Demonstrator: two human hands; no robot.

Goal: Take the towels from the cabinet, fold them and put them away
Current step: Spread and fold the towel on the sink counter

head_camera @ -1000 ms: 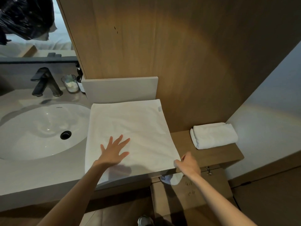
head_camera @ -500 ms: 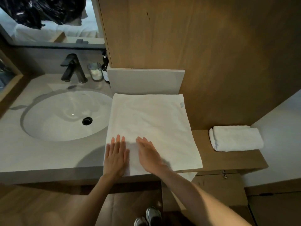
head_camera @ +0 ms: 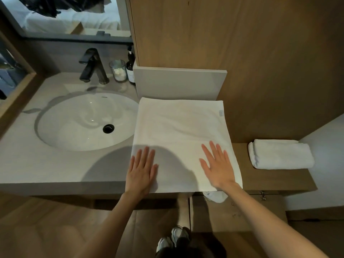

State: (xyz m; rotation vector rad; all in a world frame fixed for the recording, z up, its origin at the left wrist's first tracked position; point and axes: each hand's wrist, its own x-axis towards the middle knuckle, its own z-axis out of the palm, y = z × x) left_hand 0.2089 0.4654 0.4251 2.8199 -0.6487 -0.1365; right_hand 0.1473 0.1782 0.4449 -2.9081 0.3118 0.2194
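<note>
lying flat on the counter (head_camera: 55, 168) right of the sink (head_camera: 87, 121) white towel (head_camera: 182, 131), pressing its near edge left hand (head_camera: 142, 174) and right hand (head_camera: 218, 168), fingers straight, well apart, resting on the wooden shelf (head_camera: 275, 177) folded towel (head_camera: 281, 154)

Single head view, looking steeply down, close over counter (head_camera: 55, 170) front edge.

Bathroom; oval sink (head_camera: 61, 131), black faucet (head_camera: 93, 66), soap bottle (head_camera: 130, 66), mirror (head_camera: 61, 15)
</note>
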